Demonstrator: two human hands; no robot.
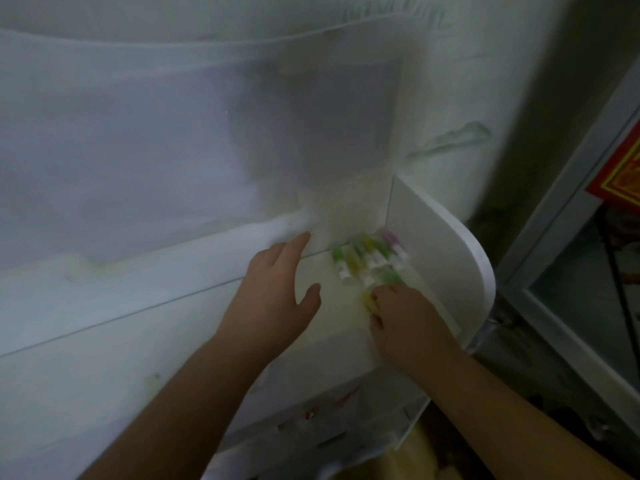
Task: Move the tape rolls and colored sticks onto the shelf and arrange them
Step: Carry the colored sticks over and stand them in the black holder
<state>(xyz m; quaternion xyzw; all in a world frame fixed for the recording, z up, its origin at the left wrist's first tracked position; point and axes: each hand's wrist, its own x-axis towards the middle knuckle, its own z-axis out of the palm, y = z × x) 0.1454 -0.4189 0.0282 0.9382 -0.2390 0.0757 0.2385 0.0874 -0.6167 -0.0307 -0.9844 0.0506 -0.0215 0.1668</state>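
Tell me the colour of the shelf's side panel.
White, in the head view: the side panel right of the colored sticks.

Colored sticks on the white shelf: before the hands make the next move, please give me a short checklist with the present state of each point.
1. Colored sticks with white ends lie on the white shelf: ok, grouped in the right corner.
2. Sticks lie beside the white curved side panel: ok.
3. Sticks are neatly parallel: cannot tell, the picture is blurred.
4. Right hand holds a stick: its fingers curl round a yellow stick: ok.
5. Left hand is free: ok, its straight fingers hold nothing.
6. Tape rolls are on the shelf: cannot tell, none is visible.
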